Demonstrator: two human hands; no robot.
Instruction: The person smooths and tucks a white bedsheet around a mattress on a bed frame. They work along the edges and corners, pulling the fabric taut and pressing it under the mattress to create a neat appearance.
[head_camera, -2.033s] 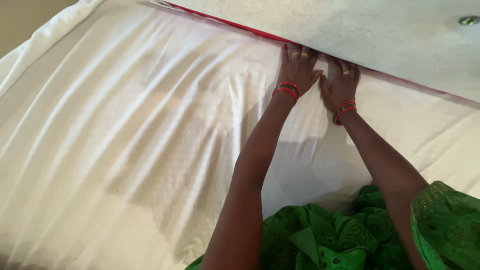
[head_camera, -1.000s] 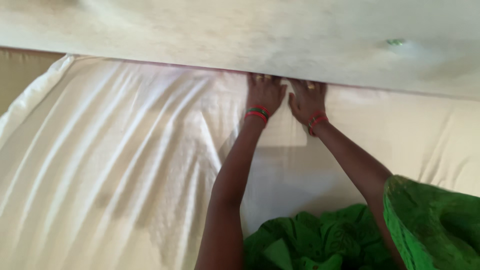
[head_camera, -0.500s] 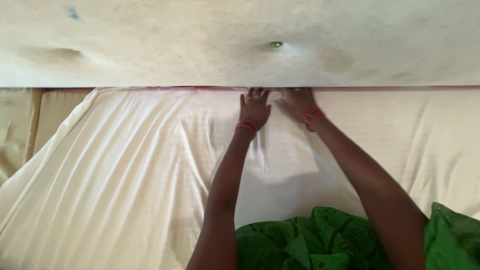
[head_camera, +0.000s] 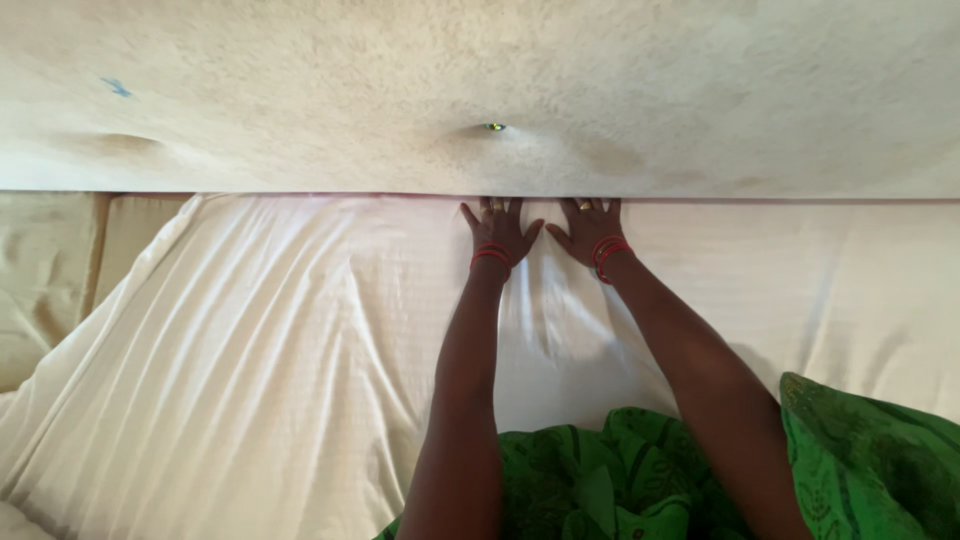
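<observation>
Both my hands lie flat, fingers spread, palms down on the white sheet (head_camera: 300, 350); left hand (head_camera: 497, 228) and right hand (head_camera: 590, 226) sit just beside each other, fingertips at the seam where the sheet meets the padded headboard (head_camera: 480, 90). Nothing is pinched; whether the fingertips go into the gap I cannot tell, since the headboard's lower edge hides them. The sheet covers the bed from that seam toward me, with long creases fanning out to the left and a smoother stretch to the right. Risks as I judge them: pressing only at the middle could pull those left-hand creases tighter instead of flattening them; cloth could bunch at the seam and pop back out; my rings or the red bangles (head_camera: 490, 255) on my wrists could snag the fabric; fingers could jam between headboard and mattress. Around: green patterned cloth (head_camera: 860, 460) of my clothing rests on the near edge of the sheet and may drag it. A cream cushion (head_camera: 45, 280) sits at far left, beside the sheet's loose corner. A small metal stud (head_camera: 494, 127) marks the headboard above my hands.
</observation>
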